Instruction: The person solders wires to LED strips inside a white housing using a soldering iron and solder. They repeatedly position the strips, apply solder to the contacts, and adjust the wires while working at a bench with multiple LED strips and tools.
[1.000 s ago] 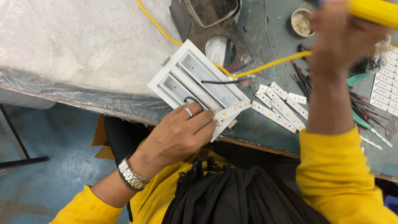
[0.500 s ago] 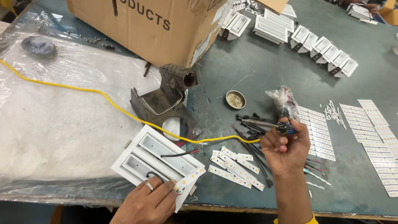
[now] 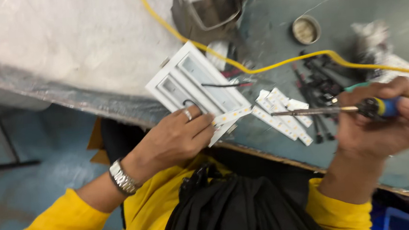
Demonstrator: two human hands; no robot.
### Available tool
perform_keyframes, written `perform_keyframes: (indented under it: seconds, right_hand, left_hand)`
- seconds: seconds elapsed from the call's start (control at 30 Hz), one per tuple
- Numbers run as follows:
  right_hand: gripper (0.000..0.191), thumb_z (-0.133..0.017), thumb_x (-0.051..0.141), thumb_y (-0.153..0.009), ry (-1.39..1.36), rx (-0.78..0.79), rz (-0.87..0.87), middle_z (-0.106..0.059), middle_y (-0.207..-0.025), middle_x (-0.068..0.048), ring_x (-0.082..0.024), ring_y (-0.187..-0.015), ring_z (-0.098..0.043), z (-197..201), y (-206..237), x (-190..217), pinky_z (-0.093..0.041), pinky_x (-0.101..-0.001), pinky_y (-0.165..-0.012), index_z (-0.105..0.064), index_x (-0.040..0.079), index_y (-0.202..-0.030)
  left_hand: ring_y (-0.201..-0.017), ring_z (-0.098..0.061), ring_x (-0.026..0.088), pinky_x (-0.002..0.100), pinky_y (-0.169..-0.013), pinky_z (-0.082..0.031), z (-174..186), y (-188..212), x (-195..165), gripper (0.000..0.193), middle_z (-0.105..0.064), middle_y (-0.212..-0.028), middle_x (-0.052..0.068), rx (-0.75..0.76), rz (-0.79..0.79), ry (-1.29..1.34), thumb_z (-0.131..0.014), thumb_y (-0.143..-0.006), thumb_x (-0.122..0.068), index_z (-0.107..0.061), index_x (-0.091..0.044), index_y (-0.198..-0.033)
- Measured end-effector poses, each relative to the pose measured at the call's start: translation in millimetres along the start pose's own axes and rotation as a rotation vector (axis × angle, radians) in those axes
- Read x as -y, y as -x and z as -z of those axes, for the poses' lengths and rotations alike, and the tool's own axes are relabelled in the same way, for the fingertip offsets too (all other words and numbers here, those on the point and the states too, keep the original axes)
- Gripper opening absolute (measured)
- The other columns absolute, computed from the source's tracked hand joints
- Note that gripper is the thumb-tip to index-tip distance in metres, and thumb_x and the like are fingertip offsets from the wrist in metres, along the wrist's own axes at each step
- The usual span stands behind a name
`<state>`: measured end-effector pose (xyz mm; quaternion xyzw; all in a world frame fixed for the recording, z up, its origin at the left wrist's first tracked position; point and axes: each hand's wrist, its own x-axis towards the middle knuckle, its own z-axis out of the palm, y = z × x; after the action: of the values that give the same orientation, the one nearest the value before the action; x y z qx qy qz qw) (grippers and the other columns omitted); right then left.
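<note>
A person in yellow sleeves works at a grey-green table (image 3: 394, 29), its near edge running diagonally above a blue-grey floor (image 3: 31, 160). The left hand (image 3: 177, 139), wearing a ring and a metal wristwatch (image 3: 122, 178), presses down on the near end of a white rectangular light housing (image 3: 192, 84) that lies at the table's edge, fingertips pinching a thin white LED strip (image 3: 231, 115) against it. Right of the housing, the right hand (image 3: 387, 123) is clenched around a soldering iron (image 3: 332, 110) with a yellow-and-blue handle, its metal tip pointing toward the housing. A yellow cord (image 3: 279, 65) trails across the table just beyond the housing. More LED strips (image 3: 283, 115) lie between housing and right hand. A crumpled white plastic sheet (image 3: 60, 39) covers the table left of the housing; a small round tin (image 3: 305, 28) sits beyond it to the right.
</note>
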<state>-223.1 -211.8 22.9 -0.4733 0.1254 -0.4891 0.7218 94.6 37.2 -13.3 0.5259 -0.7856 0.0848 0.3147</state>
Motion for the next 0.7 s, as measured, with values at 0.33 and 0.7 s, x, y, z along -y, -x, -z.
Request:
perform_keyframes:
  seconds: [0.33,0.7]
  right_hand:
    - [0.021,-0.06,0.018,-0.089,0.287,0.126,0.255,-0.052,-0.067,-0.016,-0.02,-0.054,-0.042,-10.1,42.9,0.2,-0.032,-0.0286,-0.053,-0.056,-0.004,-0.089]
    - [0.028,-0.068,0.016,-0.078,0.64,0.232,0.351,-0.058,-0.068,-0.017,-0.02,-0.05,-0.05,-87.4,37.7,-7.5,-0.04,-0.0276,-0.048,-0.056,-0.008,-0.086]
  left_hand:
    - [-0.098,-0.065,0.026,0.036,-0.077,-0.057,13.8,-9.2,-1.3,0.015,-0.066,-0.111,0.012,0.086,-0.019,-0.034,-0.065,-0.084,-0.013,-0.065,-0.001,-0.094]
    - [-0.093,-0.064,0.024,0.035,-0.074,-0.057,21.5,-18.4,1.8,0.011,-0.058,-0.089,0.008,0.158,-0.076,-0.05,-0.063,-0.084,-0.013,-0.062,-0.002,-0.082]
